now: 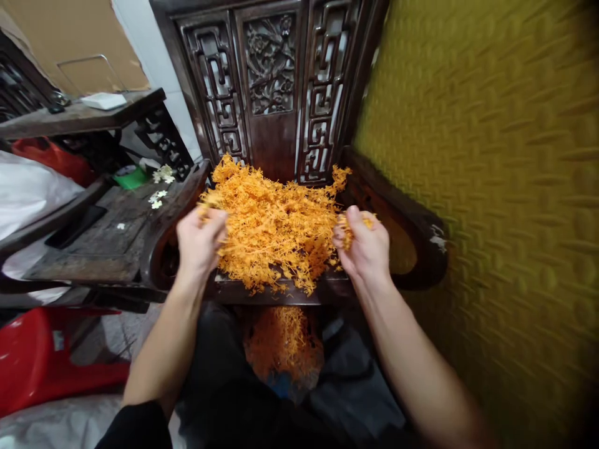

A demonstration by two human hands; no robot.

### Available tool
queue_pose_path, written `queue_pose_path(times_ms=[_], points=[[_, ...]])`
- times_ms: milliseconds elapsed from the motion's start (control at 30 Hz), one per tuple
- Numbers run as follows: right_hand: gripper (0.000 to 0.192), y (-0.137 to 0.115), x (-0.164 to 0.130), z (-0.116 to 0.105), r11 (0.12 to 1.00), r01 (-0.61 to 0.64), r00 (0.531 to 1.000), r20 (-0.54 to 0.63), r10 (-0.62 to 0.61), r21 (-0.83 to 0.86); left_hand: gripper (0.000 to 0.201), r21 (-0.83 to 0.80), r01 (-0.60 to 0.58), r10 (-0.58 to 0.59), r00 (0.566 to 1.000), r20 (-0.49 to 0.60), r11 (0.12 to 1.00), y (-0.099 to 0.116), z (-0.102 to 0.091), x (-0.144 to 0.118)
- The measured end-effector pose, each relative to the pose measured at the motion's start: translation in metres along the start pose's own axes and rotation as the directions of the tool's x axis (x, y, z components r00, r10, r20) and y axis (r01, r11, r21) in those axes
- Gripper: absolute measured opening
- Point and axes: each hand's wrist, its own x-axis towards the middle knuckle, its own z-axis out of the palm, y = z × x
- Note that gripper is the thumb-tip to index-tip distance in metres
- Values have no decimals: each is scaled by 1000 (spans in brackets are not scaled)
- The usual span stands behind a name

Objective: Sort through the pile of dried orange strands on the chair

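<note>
We see a heap of orange plastic sprigs (pixel 274 227) piled on the seat of a dark carved wooden chair (pixel 276 81), spreading from one armrest to the other and up to the fretwork back. The left hand (pixel 200 240) is at the heap's left edge, fingers curled and closed around a small tuft of the sprigs, beside the left armrest (pixel 171 227). The right hand (pixel 364 246) is at the heap's right edge, also closed, gripping a small clump of sprigs between thumb and fingers, next to the right armrest (pixel 412 246). Below the seat's front edge, between our dark-clad knees, a second mass of orange sprigs (pixel 283 343) lies in what looks like a bag; we cannot tell its outline. To the left stand a low dark wooden table (pixel 107 234) with a few white plastic flowers (pixel 159 187) on it, and a red plastic stool (pixel 44 358) near the floor. A yellow textured wall (pixel 491 187) fills the right side
</note>
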Motion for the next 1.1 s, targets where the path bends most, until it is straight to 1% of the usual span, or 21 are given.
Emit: queue_pose_path(times_ms=[67, 100, 167, 267, 333, 367, 400, 433, 467, 533, 600, 667, 700, 767, 800, 867, 933, 967, 1000, 1033, 1100], points=[[46, -1, 0, 0, 995, -94, 990, 100, 96, -22, 21, 128, 101, -128, 965, 228, 987, -1, 6, -7], [44, 0, -2, 2, 989, -143, 976, 163, 148, -41, 22, 188, 127, -186, 923, 337, 974, 0, 9, -12], [41, 4, -7, 5, 970, -231, 933, 264, 244, -77, 24, 282, 150, -281, 809, 515, 948, 1, 16, -19], [45, 10, -16, 8, 921, -359, 837, 383, 390, -153, 24, 404, 117, -382, 628, 678, 907, 4, 21, -24], [48, 14, -21, 10, 878, -409, 747, 461, 479, -250, 24, 439, 80, -402, 569, 717, 895, 3, 23, -24], [45, 16, -23, 11, 863, -408, 718, 479, 505, -298, 23, 446, 72, -407, 556, 725, 892, 3, 24, -24], [41, 18, -24, 13, 863, -383, 719, 480, 503, -330, 22, 450, 67, -407, 556, 724, 891, 2, 25, -24], [38, 18, -24, 14, 879, -338, 756, 460, 466, -336, 19, 455, 61, -406, 564, 719, 889, 2, 25, -25], [37, 18, -21, 14, 907, -279, 815, 421, 397, -316, 17, 459, 53, -405, 570, 715, 887, 2, 25, -25], [39, 12, -10, 9, 965, -128, 936, 295, 193, -227, 16, 467, 29, -405, 549, 732, 884, 4, 24, -27], [46, 4, 5, -1, 989, -5, 985, 170, 30, -146, 15, 470, 5, -414, 482, 772, 883, 5, 21, -28], [43, -3, 12, -9, 988, 71, 992, 110, -56, -134, 13, 500, -11, -446, 434, 783, 866, 4, 20, -28], [37, -4, 10, -12, 978, 103, 987, 144, -77, -181, 13, 526, -10, -471, 431, 770, 850, 3, 21, -27], [25, -1, -3, -11, 928, 141, 933, 359, -8, -344, 14, 574, 6, -519, 435, 736, 819, -1, 23, -26], [21, 2, -12, -7, 872, 226, 881, 472, 7, -434, 14, 587, 17, -531, 446, 720, 809, -3, 24, -25], [24, 8, -28, 1, 715, 471, 741, 672, -3, -517, 14, 601, 19, -540, 463, 703, 799, -7, 27, -25], [17, 11, -34, 9, 559, 679, 612, 787, -73, -476, 12, 613, 3, -545, 461, 700, 790, -8, 29, -26], [11, 10, -34, 11, 504, 734, 580, 805, -120, -454, 11, 614, -10, -544, 452, 707, 789, -8, 31, -27], [10, 7, -30, 11, 463, 764, 580, 793, -186, -450, 10, 612, -27, -543, 432, 720, 790, -8, 32, -29], [14, 4, -25, 10, 429, 772, 603, 753, -263, -469, 8, 610, -43, -542, 410, 733, 791, -7, 32, -30], [18, -5, -14, 4, 400, 736, 677, 613, -407, -546, 8, 612, -69, -546, 379, 747, 788, -5, 34, -31]])
